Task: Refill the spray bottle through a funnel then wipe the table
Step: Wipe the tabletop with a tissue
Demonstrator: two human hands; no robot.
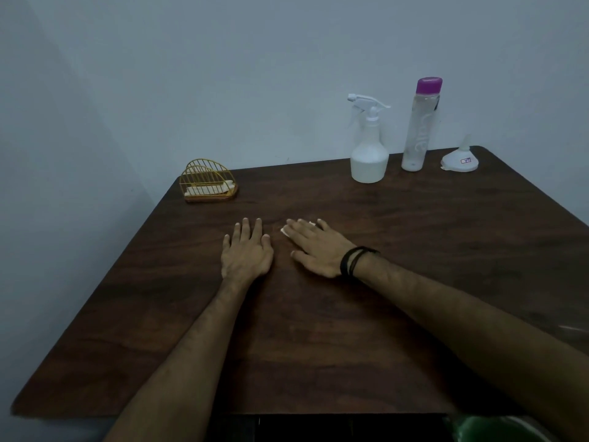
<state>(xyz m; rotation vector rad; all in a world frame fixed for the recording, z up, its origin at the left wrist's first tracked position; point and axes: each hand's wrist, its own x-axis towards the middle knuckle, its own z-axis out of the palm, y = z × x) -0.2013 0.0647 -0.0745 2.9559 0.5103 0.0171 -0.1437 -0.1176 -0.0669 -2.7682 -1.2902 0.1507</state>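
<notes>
Head view — spray bottle [369, 148] upright, nozzle pointing left; right hand [314, 247] fingers flat on tissue [284, 230].

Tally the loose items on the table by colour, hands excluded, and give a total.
White: 3 - spray bottle, funnel, folded tissue under the right hand
Clear with purple cap: 1 - water bottle
Gold wire: 1 - napkin holder
Total: 5
</notes>
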